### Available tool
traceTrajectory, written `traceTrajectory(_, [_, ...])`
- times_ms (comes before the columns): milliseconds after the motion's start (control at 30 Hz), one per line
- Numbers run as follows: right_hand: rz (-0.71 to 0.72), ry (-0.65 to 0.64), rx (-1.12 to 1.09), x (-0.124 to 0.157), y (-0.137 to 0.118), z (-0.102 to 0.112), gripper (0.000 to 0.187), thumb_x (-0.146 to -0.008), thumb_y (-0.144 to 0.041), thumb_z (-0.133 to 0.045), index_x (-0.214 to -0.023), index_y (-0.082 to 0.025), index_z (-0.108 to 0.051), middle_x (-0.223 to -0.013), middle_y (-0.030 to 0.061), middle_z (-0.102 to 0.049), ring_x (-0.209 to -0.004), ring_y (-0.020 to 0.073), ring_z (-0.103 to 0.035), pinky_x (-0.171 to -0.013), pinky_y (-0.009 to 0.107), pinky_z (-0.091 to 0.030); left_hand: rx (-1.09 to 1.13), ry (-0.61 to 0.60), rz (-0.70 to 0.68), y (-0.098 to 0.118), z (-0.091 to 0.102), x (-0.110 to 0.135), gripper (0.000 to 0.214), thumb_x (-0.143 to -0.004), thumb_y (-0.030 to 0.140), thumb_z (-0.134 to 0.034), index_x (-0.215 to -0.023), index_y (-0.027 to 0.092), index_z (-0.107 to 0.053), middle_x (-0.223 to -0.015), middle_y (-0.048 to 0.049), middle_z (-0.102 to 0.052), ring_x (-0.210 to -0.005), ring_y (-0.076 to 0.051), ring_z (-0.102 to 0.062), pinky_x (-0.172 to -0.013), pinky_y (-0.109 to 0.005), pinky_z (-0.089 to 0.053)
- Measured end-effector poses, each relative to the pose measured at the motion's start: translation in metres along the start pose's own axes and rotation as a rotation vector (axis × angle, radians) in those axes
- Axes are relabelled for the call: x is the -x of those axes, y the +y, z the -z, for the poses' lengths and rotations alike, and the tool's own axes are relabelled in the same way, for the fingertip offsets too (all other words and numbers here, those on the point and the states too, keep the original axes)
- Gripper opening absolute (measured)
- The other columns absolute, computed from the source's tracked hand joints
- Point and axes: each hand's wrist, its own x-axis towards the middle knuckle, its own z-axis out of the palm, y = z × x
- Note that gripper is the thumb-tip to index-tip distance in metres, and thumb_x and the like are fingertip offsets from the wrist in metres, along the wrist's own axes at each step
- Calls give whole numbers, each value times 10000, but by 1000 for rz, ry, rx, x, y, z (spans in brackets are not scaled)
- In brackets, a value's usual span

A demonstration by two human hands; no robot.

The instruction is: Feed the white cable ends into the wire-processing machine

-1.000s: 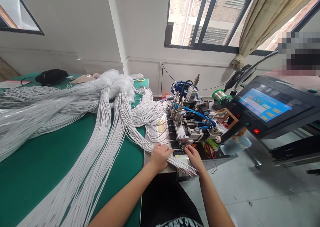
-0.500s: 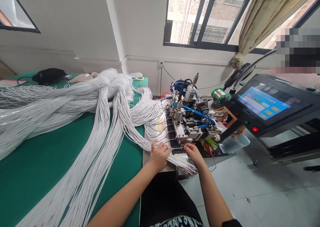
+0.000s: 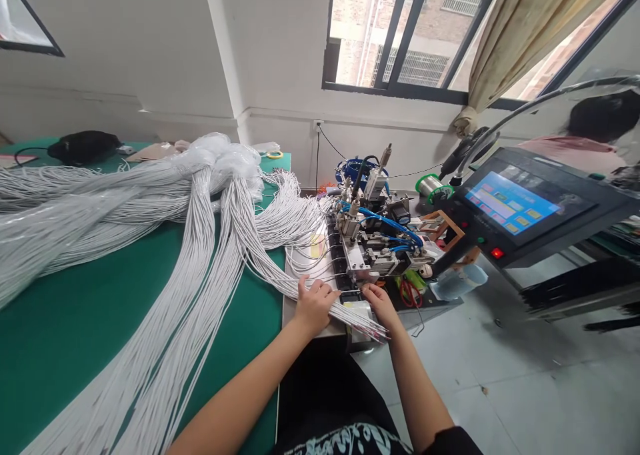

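My left hand (image 3: 317, 304) is closed over a bundle of thin white cables (image 3: 277, 276), whose reddish ends (image 3: 376, 331) poke out to the right past the fingers. A single white cable (image 3: 350, 291) stretches from the left hand's fingertips toward my right hand (image 3: 377, 300). The right hand pinches at that cable's end, right at the front of a small bench machine (image 3: 370, 241) with metal cylinders and blue air tubes. Its fingertips partly hide the cable tip. More white cables run into the machine's left side.
Long white cable bundles (image 3: 200, 208), partly wrapped in clear plastic, cover much of the green table (image 3: 240, 348). A touchscreen panel (image 3: 515, 201) stands to the right. Red-handled scissors (image 3: 411, 293), a solder spool (image 3: 431, 187) and a clear plastic container (image 3: 460, 281) surround the machine. A person sits beyond the panel.
The view has shifted slightly, so the scene sits a little further left and higher. Both hands keep nearly the same places at the machine's front, and the single cable between them shows more clearly.
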Motion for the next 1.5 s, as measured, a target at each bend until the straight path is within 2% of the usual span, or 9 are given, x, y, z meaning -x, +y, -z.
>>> traceTrajectory(200, [3,-12,84,12,-9,12,448,-724,-608,-593,-607,-184,-512,-531,-45,-412,-496,94,-345,-465,223,-285,30,-8,12,0,1,0,394,-678,87,-555,-1021,261,-638,-884,-44,-672,-918,-247,-565,-998,-546,-184])
traceTrajectory(467, [-137,-208,256,38,-24,47,411,-793,-546,-563,-762,-152,-675,-680,21,-603,-516,107,-436,-459,225,-336,43,-30,13,0,2,0,419,-654,64,-547,-1028,233,-629,-942,-50,-682,-954,-245,-570,-1015,-536,-187])
traceTrajectory(700, [-167,-378,334,61,-40,66,312,-765,-466,-641,-751,-159,-695,-608,-7,-559,-543,113,-430,-481,226,-283,3,20,61,2,3,-1,369,-773,148,-512,-1121,224,-607,-1282,-97,-567,-1159,-297,-486,-1047,-603,-84])
traceTrajectory(800, [-155,-321,346,65,-40,68,308,-760,-466,-645,-752,-160,-681,-620,-7,-567,-554,117,-441,-491,228,-290,7,37,-22,-1,-1,0,408,-717,99,-520,-1093,227,-614,-1205,-77,-615,-1106,-271,-527,-1056,-583,-99])
traceTrajectory(900, [-112,-273,344,67,-45,67,317,-783,-476,-621,-777,-161,-659,-655,-3,-579,-585,125,-466,-509,227,-315,25,63,-161,-6,-5,0,423,-662,52,-511,-1026,228,-636,-1074,-50,-663,-972,-221,-588,-1019,-494,-232])
traceTrajectory(1067, [-7,-164,217,68,-59,61,280,-832,-449,-588,-815,-171,-620,-689,2,-589,-648,136,-513,-603,245,-385,28,114,-325,-5,-3,1,402,-770,60,-454,-1106,219,-607,-993,-34,-674,-847,-162,-611,-927,-388,-322])
traceTrajectory(1233, [-12,-19,-34,65,-52,54,268,-762,-432,-683,-804,-176,-615,-616,-24,-535,-532,100,-450,-504,229,-338,23,138,-418,4,6,2,352,-896,155,-434,-1217,256,-538,-896,8,-689,-708,-109,-585,-939,-372,-304])
traceTrajectory(1367, [-19,-13,-219,60,-41,46,292,-688,-408,-754,-815,-170,-641,-617,-21,-550,-483,79,-411,-457,222,-315,22,162,-443,5,6,3,248,-917,205,-469,-1131,263,-581,-734,46,-662,-619,-87,-544,-919,-348,-314])
traceTrajectory(1500, [-14,86,-259,54,-32,35,310,-668,-429,-764,-809,-169,-671,-589,-15,-565,-442,70,-368,-399,216,-282,22,166,-429,3,2,4,179,-914,217,-478,-1022,253,-617,-593,65,-590,-553,-76,-507,-896,-338,-319])
